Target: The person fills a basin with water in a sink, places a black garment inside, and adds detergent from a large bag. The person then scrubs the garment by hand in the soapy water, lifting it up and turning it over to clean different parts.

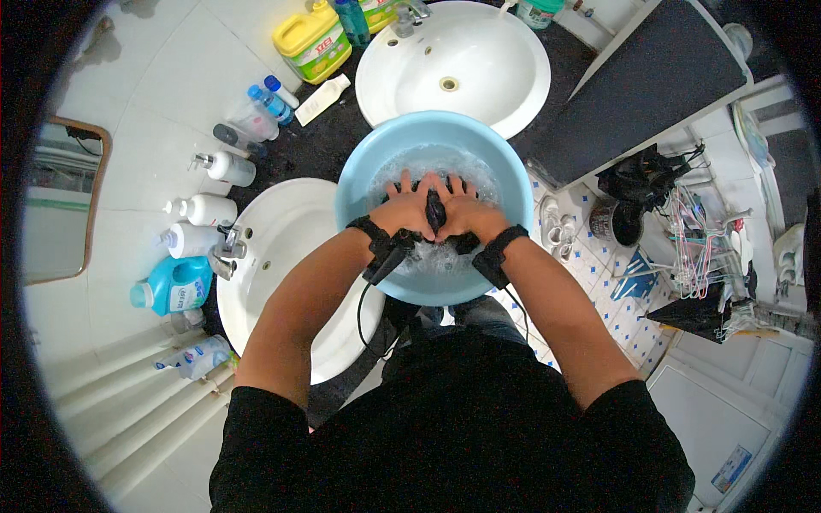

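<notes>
A light blue basin (349, 184) holds sudsy water (483, 171) and a dark, wet cloth (435, 212), mostly under my hands. My left hand (405, 209) lies on the cloth from the left, palm down, its fingers stretched out and apart. From the right, my right hand (467, 212) presses on it in the same way, fingers spread. A bunch of the cloth bulges up between the two hands, and more dark fabric shows past the fingertips. What kind of garment or cloth it is, I cannot make out. Each wrist wears a black strap with a small device.
White sinks stand beyond the basin (505, 51) and to its left (329, 342). Bottles line the dark counter, among them a yellow jug (312, 43), a pump bottle (231, 168) and a blue detergent bottle (184, 285). At right are slippers (556, 229), a dark bucket (617, 224) and hangers (693, 231).
</notes>
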The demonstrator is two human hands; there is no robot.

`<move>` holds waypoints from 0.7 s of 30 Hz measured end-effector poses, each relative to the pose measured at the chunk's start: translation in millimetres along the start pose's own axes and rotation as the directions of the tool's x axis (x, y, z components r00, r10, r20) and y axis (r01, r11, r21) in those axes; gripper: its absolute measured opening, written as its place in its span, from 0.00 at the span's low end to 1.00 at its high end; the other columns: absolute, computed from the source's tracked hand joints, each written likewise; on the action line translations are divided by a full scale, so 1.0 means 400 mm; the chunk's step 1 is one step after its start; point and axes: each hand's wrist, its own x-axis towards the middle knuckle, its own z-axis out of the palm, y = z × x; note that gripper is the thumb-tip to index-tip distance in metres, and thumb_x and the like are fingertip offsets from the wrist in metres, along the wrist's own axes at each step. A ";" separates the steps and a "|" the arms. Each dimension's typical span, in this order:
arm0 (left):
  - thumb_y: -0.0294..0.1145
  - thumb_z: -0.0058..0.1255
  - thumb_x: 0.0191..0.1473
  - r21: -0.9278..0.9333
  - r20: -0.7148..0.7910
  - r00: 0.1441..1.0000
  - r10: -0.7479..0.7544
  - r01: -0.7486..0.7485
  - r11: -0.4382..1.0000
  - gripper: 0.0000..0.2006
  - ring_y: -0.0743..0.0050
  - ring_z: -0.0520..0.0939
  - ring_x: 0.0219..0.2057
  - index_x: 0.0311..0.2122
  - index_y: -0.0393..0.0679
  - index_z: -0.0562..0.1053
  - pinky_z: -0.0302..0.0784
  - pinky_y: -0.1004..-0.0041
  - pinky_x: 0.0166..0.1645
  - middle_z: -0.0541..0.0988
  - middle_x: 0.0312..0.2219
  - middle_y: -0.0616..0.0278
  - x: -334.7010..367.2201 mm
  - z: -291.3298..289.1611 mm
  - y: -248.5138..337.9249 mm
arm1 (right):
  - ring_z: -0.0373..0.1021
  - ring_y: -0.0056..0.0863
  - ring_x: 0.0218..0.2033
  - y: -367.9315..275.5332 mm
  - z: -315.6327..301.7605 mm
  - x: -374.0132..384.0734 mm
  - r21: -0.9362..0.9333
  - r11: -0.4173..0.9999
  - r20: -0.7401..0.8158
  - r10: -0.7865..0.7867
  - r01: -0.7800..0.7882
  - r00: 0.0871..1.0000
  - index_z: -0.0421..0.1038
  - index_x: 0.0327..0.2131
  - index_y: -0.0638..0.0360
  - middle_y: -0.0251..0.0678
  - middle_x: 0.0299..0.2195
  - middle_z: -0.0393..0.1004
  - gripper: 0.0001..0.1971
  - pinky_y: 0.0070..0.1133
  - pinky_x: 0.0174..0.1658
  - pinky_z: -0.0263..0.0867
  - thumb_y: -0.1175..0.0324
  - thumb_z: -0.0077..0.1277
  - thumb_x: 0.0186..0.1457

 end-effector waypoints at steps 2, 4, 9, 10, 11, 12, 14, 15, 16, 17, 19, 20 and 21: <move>0.45 0.69 0.23 -0.038 0.009 0.999 -0.036 0.036 0.999 0.62 0.23 0.38 0.57 0.62 0.51 0.38 0.44 0.39 0.56 0.36 0.59 0.37 0.009 0.014 -0.003 | 0.31 0.55 0.61 -0.019 0.007 0.025 -0.026 0.992 0.050 0.123 -0.122 0.991 0.31 0.61 0.40 0.42 0.63 0.25 0.59 0.59 0.50 0.45 0.60 0.66 0.30; 0.40 0.69 0.25 -0.053 0.071 0.994 -0.085 0.089 0.995 0.59 0.26 0.41 0.57 0.62 0.52 0.40 0.51 0.39 0.55 0.39 0.60 0.48 0.017 0.001 0.007 | 0.30 0.55 0.62 0.001 0.021 0.049 -0.038 0.993 0.048 0.115 -0.113 0.992 0.35 0.61 0.41 0.42 0.63 0.24 0.56 0.60 0.50 0.45 0.62 0.64 0.31; 0.41 0.67 0.28 -0.043 -0.034 0.998 0.058 -0.059 0.997 0.40 0.37 0.64 0.49 0.50 0.41 0.63 0.64 0.52 0.50 0.62 0.49 0.40 0.128 0.085 -0.080 | 0.48 0.55 0.57 0.010 0.033 0.078 -0.042 0.999 -0.124 -0.015 0.010 0.992 0.58 0.54 0.50 0.50 0.60 0.42 0.38 0.49 0.52 0.53 0.66 0.62 0.34; 0.42 0.66 0.29 -0.102 0.058 0.993 0.101 -0.095 0.990 0.32 0.41 0.71 0.44 0.43 0.37 0.70 0.68 0.57 0.47 0.70 0.42 0.40 0.138 0.079 -0.087 | 0.48 0.55 0.57 0.017 0.028 0.081 -0.039 0.999 -0.125 -0.014 0.010 0.992 0.58 0.54 0.50 0.50 0.60 0.42 0.38 0.49 0.52 0.53 0.66 0.62 0.34; 0.42 0.66 0.29 -0.100 0.058 0.993 0.100 -0.094 0.991 0.32 0.41 0.71 0.44 0.43 0.37 0.70 0.68 0.57 0.47 0.70 0.42 0.40 0.132 0.083 -0.099 | 0.55 0.53 0.53 0.024 0.016 0.084 -0.069 0.995 -0.104 -0.075 0.068 0.992 0.63 0.48 0.52 0.50 0.54 0.52 0.32 0.43 0.50 0.57 0.64 0.62 0.35; 0.43 0.65 0.31 -0.097 -0.130 0.973 0.189 -0.202 0.975 0.27 0.43 0.74 0.39 0.36 0.36 0.72 0.70 0.58 0.44 0.73 0.36 0.41 0.114 0.073 -0.096 | 0.62 0.50 0.48 0.042 0.006 0.089 -0.096 0.988 -0.087 -0.129 0.120 0.988 0.68 0.43 0.54 0.51 0.49 0.61 0.26 0.37 0.48 0.61 0.63 0.62 0.36; 0.45 0.63 0.33 -0.068 -0.317 0.908 0.273 -0.309 0.949 0.23 0.45 0.76 0.33 0.30 0.34 0.74 0.71 0.59 0.40 0.75 0.30 0.43 0.114 0.064 -0.107 | 0.65 0.48 0.44 0.066 -0.005 0.104 -0.112 0.985 -0.137 -0.146 0.131 0.980 0.70 0.40 0.56 0.50 0.44 0.66 0.23 0.35 0.46 0.63 0.62 0.62 0.37; 0.47 0.61 0.35 -0.010 -0.413 0.858 0.305 -0.339 0.941 0.23 0.45 0.76 0.33 0.31 0.36 0.74 0.71 0.59 0.39 0.76 0.29 0.43 0.117 0.061 -0.124 | 0.68 0.45 0.41 0.060 -0.006 0.107 -0.132 0.979 -0.175 -0.178 0.156 0.968 0.72 0.36 0.57 0.49 0.38 0.70 0.20 0.34 0.43 0.64 0.61 0.62 0.37; 0.49 0.60 0.37 0.053 -0.502 0.797 0.337 -0.361 0.931 0.23 0.45 0.76 0.33 0.32 0.38 0.74 0.71 0.59 0.38 0.76 0.27 0.44 0.116 0.061 -0.139 | 0.69 0.45 0.38 0.055 -0.006 0.107 -0.140 0.975 -0.196 -0.199 0.174 0.960 0.71 0.38 0.56 0.46 0.33 0.72 0.21 0.35 0.42 0.64 0.58 0.60 0.39; 0.49 0.60 0.37 0.055 -0.509 0.796 0.327 -0.349 0.935 0.23 0.45 0.76 0.33 0.32 0.38 0.74 0.71 0.59 0.38 0.76 0.27 0.44 0.110 0.063 -0.156 | 0.69 0.45 0.38 0.051 -0.007 0.105 -0.146 0.972 -0.198 -0.213 0.186 0.957 0.71 0.38 0.56 0.46 0.33 0.72 0.21 0.35 0.42 0.64 0.58 0.60 0.39; 0.51 0.56 0.40 -0.092 -0.325 0.923 0.206 -0.248 0.964 0.23 0.46 0.76 0.34 0.33 0.39 0.75 0.71 0.59 0.38 0.75 0.30 0.42 0.052 -0.007 -0.107 | 0.69 0.46 0.38 0.058 -0.031 0.069 -0.074 0.978 -0.283 -0.209 0.196 0.936 0.71 0.39 0.55 0.46 0.34 0.72 0.20 0.35 0.42 0.64 0.56 0.57 0.42; 0.51 0.53 0.44 -0.134 -0.266 0.942 0.205 -0.246 0.960 0.22 0.46 0.75 0.37 0.38 0.44 0.74 0.71 0.59 0.39 0.74 0.33 0.45 0.008 -0.055 -0.054 | 0.67 0.45 0.41 0.096 -0.027 0.080 -0.019 0.966 -0.274 -0.253 0.258 0.928 0.70 0.42 0.53 0.45 0.40 0.70 0.20 0.35 0.45 0.63 0.55 0.53 0.45; 0.51 0.53 0.44 -0.136 -0.267 0.945 0.191 -0.233 0.963 0.22 0.46 0.75 0.37 0.38 0.44 0.74 0.71 0.59 0.39 0.74 0.33 0.45 -0.035 -0.059 -0.049 | 0.67 0.45 0.41 0.081 -0.024 0.057 -0.019 0.963 -0.269 -0.265 0.270 0.926 0.70 0.42 0.53 0.45 0.40 0.70 0.20 0.35 0.45 0.63 0.55 0.53 0.45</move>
